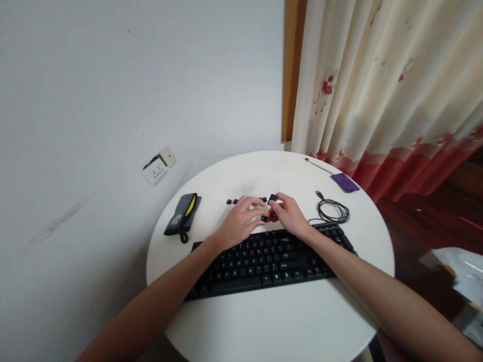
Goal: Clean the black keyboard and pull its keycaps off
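Pinched in the fingertips of my left hand [243,221] is a small black keycap [264,218]. My right hand [289,213] grips a black-handled wire keycap puller [272,198], its thin wires pointing away from me. The two hands almost meet above the far edge of a black keyboard [260,256]. Just beyond my left hand, loose black keycaps [229,201] lie in a row on the white table, partly hidden behind the fingers. My forearms cover the keyboard's left and right ends in part.
A grey pouch with a yellow inside [183,215] lies at the left of the round white table [271,317]. On the right are a coiled USB cable [334,211], a purple cloth [344,182] and a thin brush [319,166]. A wall socket [154,172] and curtain [377,100] stand behind.
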The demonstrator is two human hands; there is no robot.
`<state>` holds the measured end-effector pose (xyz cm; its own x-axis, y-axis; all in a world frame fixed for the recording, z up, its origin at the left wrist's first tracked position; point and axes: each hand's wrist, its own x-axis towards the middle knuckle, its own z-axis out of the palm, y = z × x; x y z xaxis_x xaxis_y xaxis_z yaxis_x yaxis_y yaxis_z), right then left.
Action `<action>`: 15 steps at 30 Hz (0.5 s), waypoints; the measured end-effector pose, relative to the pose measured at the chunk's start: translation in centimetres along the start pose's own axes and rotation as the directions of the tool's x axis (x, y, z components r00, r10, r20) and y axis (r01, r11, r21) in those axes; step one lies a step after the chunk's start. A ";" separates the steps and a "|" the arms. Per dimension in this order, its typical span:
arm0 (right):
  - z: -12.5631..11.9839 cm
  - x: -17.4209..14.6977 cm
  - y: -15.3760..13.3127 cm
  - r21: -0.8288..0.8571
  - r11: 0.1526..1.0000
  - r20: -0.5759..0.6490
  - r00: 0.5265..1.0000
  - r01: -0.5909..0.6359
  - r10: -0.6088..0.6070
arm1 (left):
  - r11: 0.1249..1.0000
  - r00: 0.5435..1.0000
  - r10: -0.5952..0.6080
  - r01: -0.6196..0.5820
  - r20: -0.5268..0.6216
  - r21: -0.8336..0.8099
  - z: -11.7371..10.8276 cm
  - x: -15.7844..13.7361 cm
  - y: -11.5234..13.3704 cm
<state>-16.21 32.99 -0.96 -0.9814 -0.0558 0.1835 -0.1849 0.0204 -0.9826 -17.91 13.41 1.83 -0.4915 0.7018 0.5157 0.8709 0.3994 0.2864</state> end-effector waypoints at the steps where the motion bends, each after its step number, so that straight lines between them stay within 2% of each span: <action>1: -0.1 0.1 -0.1 0.002 1.000 -0.031 1.000 -0.002 0.003 | 0.999 0.998 -0.042 0.042 -0.044 -0.007 -0.3 0.3 -0.1; 4: -0.6 0.4 -0.4 0.032 0.999 -0.167 0.986 -0.001 0.006 | 0.987 0.986 -0.151 0.154 -0.077 0.037 -1.1 1.8 -1.0; 7: -1.0 0.6 -0.7 0.061 0.998 -0.275 0.961 0.016 0.001 | 0.976 0.980 -0.190 0.182 0.054 0.123 -0.8 4.0 -2.2; 11: -1.3 0.7 -1.1 0.082 0.994 -0.336 0.941 0.075 -0.044 | 0.957 0.946 -0.249 0.209 0.205 0.201 2.2 6.5 -3.5; 15: -1.7 0.8 -1.4 0.103 0.989 -0.373 0.926 0.103 -0.058 | 0.947 0.927 -0.272 0.211 0.259 0.241 5.2 7.7 -4.7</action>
<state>-16.83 34.56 0.65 -0.9174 0.3190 0.2381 -0.2790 -0.0886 -0.9562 -25.85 20.00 0.28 -0.6940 0.6943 0.1905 0.7200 0.6687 0.1857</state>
